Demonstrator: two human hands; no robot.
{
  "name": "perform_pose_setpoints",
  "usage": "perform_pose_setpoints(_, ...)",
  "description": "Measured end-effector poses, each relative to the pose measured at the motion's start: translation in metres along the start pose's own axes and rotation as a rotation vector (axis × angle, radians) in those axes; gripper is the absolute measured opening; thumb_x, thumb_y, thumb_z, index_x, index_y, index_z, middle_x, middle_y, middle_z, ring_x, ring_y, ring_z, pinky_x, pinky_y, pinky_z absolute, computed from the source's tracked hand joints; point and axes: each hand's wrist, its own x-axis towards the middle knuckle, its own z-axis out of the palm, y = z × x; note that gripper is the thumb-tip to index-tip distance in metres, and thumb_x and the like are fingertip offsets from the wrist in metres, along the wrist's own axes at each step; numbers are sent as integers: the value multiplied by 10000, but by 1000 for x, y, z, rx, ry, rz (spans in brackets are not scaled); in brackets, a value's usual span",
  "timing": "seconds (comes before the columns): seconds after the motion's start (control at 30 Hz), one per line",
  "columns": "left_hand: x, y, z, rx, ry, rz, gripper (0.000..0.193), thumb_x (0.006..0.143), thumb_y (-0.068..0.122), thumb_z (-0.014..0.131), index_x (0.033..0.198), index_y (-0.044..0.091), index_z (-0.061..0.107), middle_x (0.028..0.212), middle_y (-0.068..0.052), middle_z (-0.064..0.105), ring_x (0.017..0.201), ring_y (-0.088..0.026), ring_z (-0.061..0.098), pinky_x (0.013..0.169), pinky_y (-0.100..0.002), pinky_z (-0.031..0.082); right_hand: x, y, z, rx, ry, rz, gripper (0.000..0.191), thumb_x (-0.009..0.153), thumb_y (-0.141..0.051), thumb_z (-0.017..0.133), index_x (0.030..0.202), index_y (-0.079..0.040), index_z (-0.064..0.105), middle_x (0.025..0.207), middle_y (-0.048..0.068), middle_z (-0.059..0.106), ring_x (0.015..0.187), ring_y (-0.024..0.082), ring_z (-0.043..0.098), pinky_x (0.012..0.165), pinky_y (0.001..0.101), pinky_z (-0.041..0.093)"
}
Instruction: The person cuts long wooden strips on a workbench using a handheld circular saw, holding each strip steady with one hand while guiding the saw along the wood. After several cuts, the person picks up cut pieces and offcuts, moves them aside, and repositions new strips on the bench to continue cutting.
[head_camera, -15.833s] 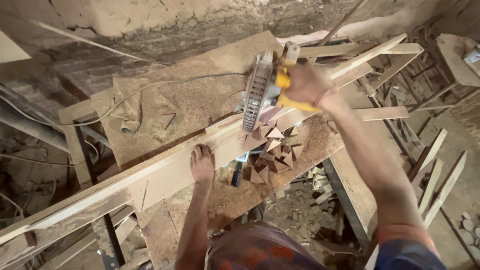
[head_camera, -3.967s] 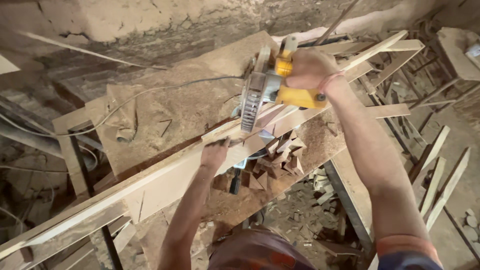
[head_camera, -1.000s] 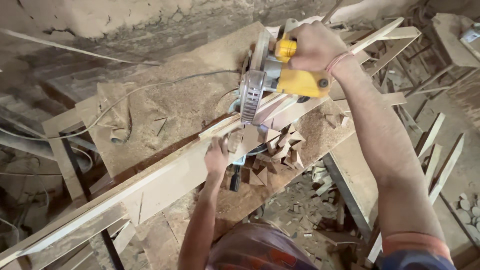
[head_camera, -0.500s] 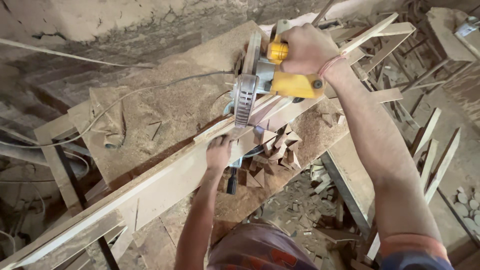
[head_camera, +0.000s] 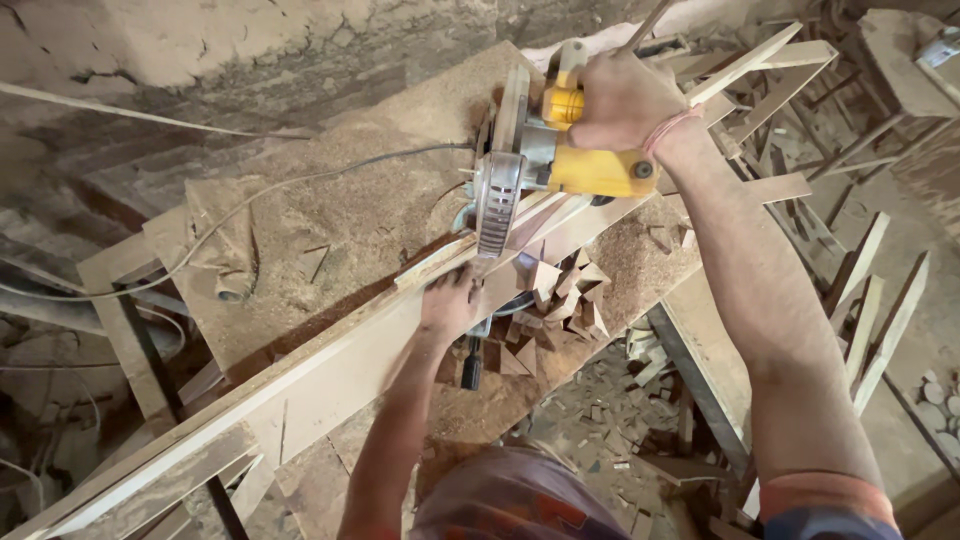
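- A sawdust-covered wooden workbench (head_camera: 330, 215) stands in a cluttered workshop.
- The left hand (head_camera: 450, 305) presses flat, fingers spread, on a long pale wooden plank (head_camera: 300, 380).
- The right hand (head_camera: 625, 100) is wrapped tight around a yellow circular saw (head_camera: 540, 165), whose blade meets the plank just above the left fingers.

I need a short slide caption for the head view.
Right hand guides yellow circular saw along long wooden plank; left hand steadies it.

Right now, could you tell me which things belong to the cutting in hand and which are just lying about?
In use: yellow circular saw gripped by right hand; long plank pressed by left hand.
Lying about: small wood offcuts; sawdust; loose slats.
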Motion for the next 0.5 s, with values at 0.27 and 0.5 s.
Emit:
perform_pose_setpoints(0.27, -2, -14, -8, 41, -478, -82, 854, 836, 289, 674, 1618, 282, 331, 1232, -246, 650, 909, -368, 732, 753, -459, 603, 7, 0, 1, -6, -140, 88, 402, 698, -328, 727, 943, -10, 751, 821, 223, 721, 840, 387, 730, 809, 528, 584)
perform_pose_setpoints(0.5, 0, -38, 14, -13, -579, -82, 824, 859, 186, 666, 1593, 315, 314, 1227, -201, 670, 852, -345, 744, 671, -473, 599, 10, -10, -4, 19, -249, 181, 434, 755, -389, 787, 913, 15, 767, 793, 207, 724, 815, 343, 744, 819, 481, 590)
